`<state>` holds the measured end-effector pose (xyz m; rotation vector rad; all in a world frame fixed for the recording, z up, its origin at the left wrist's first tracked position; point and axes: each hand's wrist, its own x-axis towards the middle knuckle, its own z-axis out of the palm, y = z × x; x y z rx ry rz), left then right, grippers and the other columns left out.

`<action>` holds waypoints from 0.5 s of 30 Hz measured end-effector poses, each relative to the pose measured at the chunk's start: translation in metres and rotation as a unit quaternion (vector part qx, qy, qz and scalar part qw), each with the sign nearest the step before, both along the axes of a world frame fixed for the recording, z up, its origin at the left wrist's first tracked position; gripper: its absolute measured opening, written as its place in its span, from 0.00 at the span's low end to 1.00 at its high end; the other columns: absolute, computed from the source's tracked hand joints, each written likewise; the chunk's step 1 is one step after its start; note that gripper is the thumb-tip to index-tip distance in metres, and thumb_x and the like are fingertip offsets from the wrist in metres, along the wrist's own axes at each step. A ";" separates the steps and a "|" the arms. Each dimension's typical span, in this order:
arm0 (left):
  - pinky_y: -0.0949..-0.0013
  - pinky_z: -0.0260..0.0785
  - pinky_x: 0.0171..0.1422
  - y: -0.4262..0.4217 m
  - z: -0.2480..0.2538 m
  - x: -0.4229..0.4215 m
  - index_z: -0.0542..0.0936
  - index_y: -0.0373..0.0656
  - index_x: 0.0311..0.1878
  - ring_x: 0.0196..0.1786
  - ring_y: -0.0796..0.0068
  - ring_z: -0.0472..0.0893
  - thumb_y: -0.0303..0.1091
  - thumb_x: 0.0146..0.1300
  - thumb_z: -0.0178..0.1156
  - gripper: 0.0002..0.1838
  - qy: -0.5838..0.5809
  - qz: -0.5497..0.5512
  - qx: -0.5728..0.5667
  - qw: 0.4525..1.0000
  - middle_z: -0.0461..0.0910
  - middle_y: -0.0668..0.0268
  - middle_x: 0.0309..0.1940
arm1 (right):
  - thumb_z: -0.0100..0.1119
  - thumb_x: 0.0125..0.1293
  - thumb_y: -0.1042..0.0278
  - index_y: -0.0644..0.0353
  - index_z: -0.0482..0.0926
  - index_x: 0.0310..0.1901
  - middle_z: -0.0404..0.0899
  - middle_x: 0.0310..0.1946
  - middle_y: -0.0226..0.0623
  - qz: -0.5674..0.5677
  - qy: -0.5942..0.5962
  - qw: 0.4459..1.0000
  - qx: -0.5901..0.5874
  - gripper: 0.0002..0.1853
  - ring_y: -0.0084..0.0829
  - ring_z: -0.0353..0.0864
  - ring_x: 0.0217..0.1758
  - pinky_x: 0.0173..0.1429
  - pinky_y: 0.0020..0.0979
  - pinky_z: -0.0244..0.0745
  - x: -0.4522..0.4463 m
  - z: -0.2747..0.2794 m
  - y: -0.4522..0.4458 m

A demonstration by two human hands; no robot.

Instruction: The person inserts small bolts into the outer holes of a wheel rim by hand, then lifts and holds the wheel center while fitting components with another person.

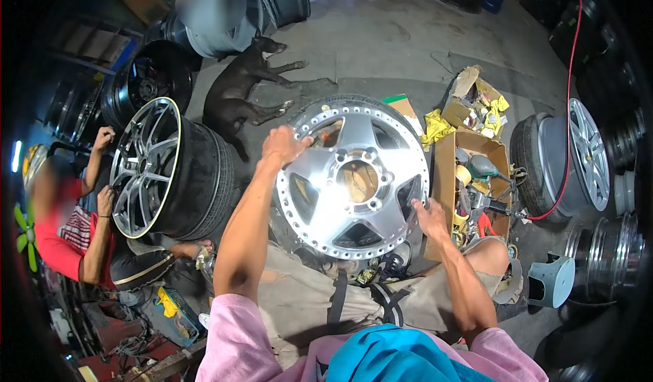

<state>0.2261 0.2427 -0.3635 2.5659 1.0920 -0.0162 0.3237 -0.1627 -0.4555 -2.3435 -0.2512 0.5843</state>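
Observation:
A silver five-spoke wheel rim (357, 129) with small holes around its edge lies face up in front of me, over a black tire (347, 100). Its open center shows something brownish beneath. My left hand (286, 145) is closed over the upper left edge of this rim, thumb toward the spokes. At the lower right edge, my right hand (430, 219) grips the same rim, its fingertips partly hidden behind the lip and spoke opening.
On the right stand cardboard boxes (445, 178) with a green power tool (481, 166), and a red hose (570, 76). A dog (238, 86) lies on the floor. At left, a person (75, 236) sits by another wheel (146, 168). A blue stool (552, 280) stands right.

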 end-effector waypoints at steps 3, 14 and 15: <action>0.55 0.78 0.51 -0.005 0.056 -0.010 0.87 0.39 0.40 0.43 0.51 0.88 0.55 0.52 0.76 0.26 -0.108 0.021 0.000 0.994 0.89 0.52 0.34 | 0.61 0.69 0.41 0.69 0.80 0.53 0.86 0.43 0.57 0.012 0.025 0.999 0.043 0.32 0.53 0.86 0.50 0.56 0.47 0.76 0.014 0.025 0.015; 0.67 0.70 0.33 -0.097 0.178 -0.072 0.84 0.40 0.33 0.27 0.69 0.78 0.30 0.46 0.73 0.11 -0.328 -0.154 0.185 0.913 0.76 0.64 0.26 | 0.59 0.73 0.53 0.60 0.82 0.57 0.87 0.50 0.51 0.101 -0.028 0.979 0.177 0.21 0.50 0.86 0.55 0.60 0.45 0.78 0.010 0.008 0.035; 0.68 0.68 0.32 -0.105 0.182 -0.069 0.83 0.38 0.34 0.26 0.71 0.76 0.29 0.46 0.72 0.11 -0.330 -0.162 0.176 0.913 0.74 0.64 0.25 | 0.59 0.73 0.53 0.60 0.82 0.57 0.87 0.50 0.51 0.095 -0.028 0.978 0.181 0.21 0.50 0.86 0.55 0.60 0.45 0.78 0.003 0.007 0.031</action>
